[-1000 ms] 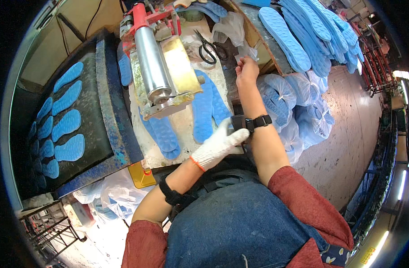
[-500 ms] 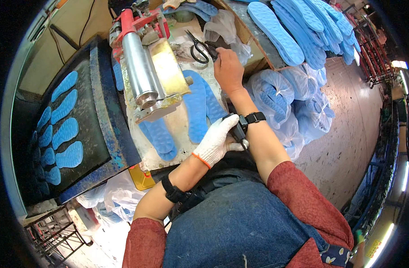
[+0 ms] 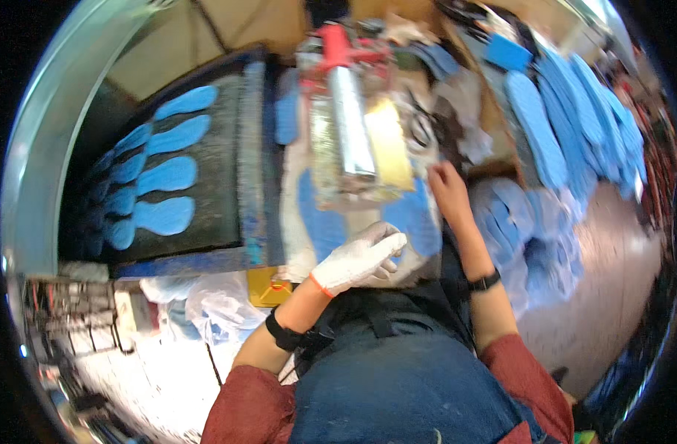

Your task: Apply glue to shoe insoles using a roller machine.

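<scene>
My left hand [image 3: 361,259], in a white knitted glove with an orange cuff, hovers over the near edge of the work surface, fingers bent and apart with nothing seen in them. My bare right hand [image 3: 449,194] is at the surface's right side, just below black-handled scissors [image 3: 420,126]. Its fingers look curled, but blur hides whether they hold anything. Blue insoles [image 3: 415,222] lie beside my left hand, and another blue insole [image 3: 320,218] lies to their left. Beyond stands a red machine [image 3: 337,48] with a shiny metal roller [image 3: 351,129].
On the left, a dark conveyor belt [image 3: 224,163] carries several blue insoles [image 3: 168,174]. Stacked insoles [image 3: 568,111] fill a bench at the right. Below it sit clear bags [image 3: 546,259] of blue pieces. A yellow container [image 3: 267,288] is under the near left edge.
My left hand has come off the black device on my right wrist and moved away. My right hand has drawn back from the scissors. The whole view has shifted and blurred.
</scene>
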Action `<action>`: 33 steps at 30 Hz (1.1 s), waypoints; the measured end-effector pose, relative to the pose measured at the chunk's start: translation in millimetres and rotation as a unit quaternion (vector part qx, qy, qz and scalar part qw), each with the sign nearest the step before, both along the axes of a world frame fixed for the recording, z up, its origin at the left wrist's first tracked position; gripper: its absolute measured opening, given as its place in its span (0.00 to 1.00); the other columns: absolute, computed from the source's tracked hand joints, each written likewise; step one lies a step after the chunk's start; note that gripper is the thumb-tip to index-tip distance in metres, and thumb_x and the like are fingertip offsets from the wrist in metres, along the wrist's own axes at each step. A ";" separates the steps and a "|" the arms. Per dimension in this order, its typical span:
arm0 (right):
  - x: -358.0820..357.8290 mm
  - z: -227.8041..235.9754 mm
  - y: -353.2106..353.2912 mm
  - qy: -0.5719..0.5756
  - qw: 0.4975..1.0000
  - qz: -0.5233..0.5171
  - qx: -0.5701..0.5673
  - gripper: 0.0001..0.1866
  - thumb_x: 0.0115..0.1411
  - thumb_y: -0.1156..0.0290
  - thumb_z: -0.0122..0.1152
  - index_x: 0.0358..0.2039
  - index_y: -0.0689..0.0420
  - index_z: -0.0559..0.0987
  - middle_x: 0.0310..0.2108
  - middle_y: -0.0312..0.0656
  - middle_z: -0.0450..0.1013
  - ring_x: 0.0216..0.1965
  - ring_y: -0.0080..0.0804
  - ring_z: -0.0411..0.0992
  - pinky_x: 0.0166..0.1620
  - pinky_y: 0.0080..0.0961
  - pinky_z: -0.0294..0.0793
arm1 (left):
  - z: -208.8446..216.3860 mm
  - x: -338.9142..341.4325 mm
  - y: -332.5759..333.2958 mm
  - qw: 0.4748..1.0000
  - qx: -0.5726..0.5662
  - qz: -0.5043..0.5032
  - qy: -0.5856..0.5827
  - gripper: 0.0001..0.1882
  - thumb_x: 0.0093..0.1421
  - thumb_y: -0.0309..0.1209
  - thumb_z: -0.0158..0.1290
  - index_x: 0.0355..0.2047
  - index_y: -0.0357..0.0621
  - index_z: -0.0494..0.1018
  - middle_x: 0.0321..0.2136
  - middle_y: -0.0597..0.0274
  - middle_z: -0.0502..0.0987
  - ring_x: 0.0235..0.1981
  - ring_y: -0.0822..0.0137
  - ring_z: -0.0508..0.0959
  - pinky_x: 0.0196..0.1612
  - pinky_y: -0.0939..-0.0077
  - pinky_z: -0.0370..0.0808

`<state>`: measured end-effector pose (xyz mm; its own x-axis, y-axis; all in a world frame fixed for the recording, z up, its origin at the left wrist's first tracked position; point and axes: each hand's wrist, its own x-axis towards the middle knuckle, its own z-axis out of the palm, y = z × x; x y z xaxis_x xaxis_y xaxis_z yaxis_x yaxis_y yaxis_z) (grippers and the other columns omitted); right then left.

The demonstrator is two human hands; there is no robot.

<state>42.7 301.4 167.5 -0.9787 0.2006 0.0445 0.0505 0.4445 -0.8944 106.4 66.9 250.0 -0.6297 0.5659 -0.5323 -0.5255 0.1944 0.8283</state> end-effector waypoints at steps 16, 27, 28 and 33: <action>28.8 -45.9 -47.7 0.024 0.975 -0.036 0.218 0.26 0.54 0.54 0.64 0.46 0.60 0.73 0.38 0.54 0.75 0.38 0.55 0.74 0.40 0.44 0.73 | -11.0 -49.4 -134.7 0.704 -0.350 0.308 0.536 0.12 0.62 0.31 0.51 0.43 0.37 0.75 0.40 0.53 0.78 0.41 0.59 0.78 0.47 0.70 0.72; 28.8 -43.0 -39.7 0.013 0.985 -0.040 0.169 0.26 0.55 0.54 0.62 0.47 0.60 0.72 0.38 0.56 0.75 0.39 0.55 0.74 0.41 0.42 0.73 | -20.2 -54.9 -125.7 0.739 -0.372 0.318 0.462 0.16 0.62 0.35 0.51 0.48 0.40 0.74 0.43 0.53 0.79 0.44 0.63 0.78 0.48 0.73 0.71; 31.1 -43.3 -40.3 0.017 0.985 -0.034 0.167 0.26 0.55 0.54 0.62 0.47 0.60 0.72 0.38 0.56 0.75 0.39 0.55 0.74 0.41 0.42 0.73 | -18.1 -52.8 -125.7 0.745 -0.364 0.320 0.458 0.17 0.62 0.34 0.51 0.48 0.39 0.74 0.43 0.54 0.79 0.44 0.64 0.78 0.49 0.73 0.70; 37.9 -34.3 -42.1 0.011 0.982 -0.034 0.185 0.24 0.55 0.55 0.63 0.45 0.60 0.72 0.34 0.54 0.74 0.36 0.54 0.74 0.38 0.42 0.73 | -24.2 -50.0 -132.0 0.694 -0.374 0.307 0.533 0.14 0.60 0.34 0.52 0.44 0.43 0.75 0.39 0.51 0.79 0.41 0.56 0.79 0.45 0.69 0.73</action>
<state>80.6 259.3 133.2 -0.9616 0.2311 0.1479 0.0733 0.7357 -0.6733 56.4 -65.2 225.7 -0.8910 -0.1676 0.4220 0.1343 0.7905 0.5975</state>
